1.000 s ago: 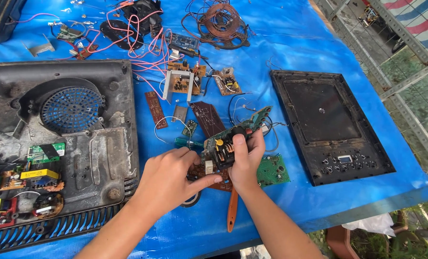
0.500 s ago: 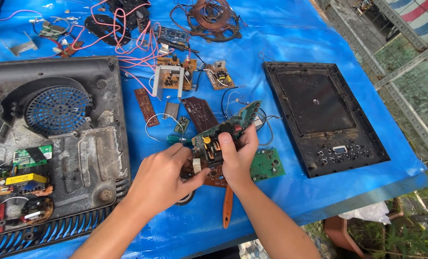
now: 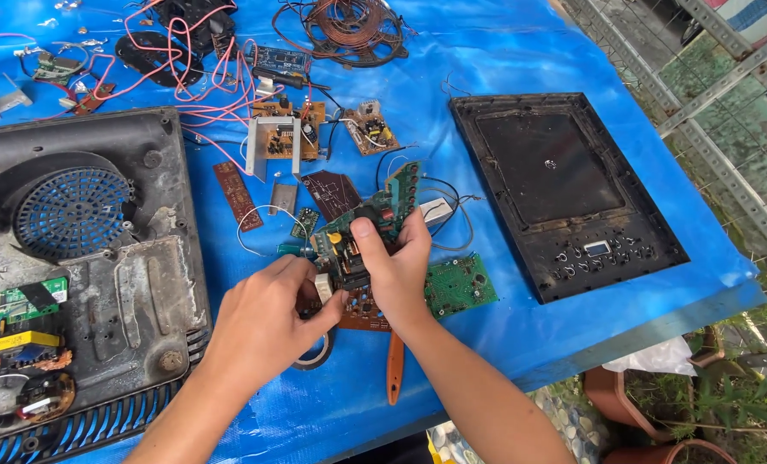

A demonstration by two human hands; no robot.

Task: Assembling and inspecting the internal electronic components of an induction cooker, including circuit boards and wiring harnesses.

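from the head camera, both hands are working over the near middle of the crinkled blue plastic tarp [image 3: 521, 51]. the right hand [image 3: 396, 266] is clenching a green populated circuit board with a yellow part and dark components [image 3: 362, 232], thumb on top and fingers wrapped round its right edge, holding it tilted just above the tarp. the left hand [image 3: 267, 322] is pinching the board's near left corner at a small white block. the board is looking light, stiff and brittle, with thin black wires trailing from it, so the bare edges are seeming the safest hold, not the parts. a flat green square circuit board [image 3: 459, 285] is lying just right of the hands, an orange-handled tool [image 3: 395, 369] near them, a black cooker top frame [image 3: 564, 185] at the right, and a grey cooker base with a blue fan [image 3: 83, 258] at the left.
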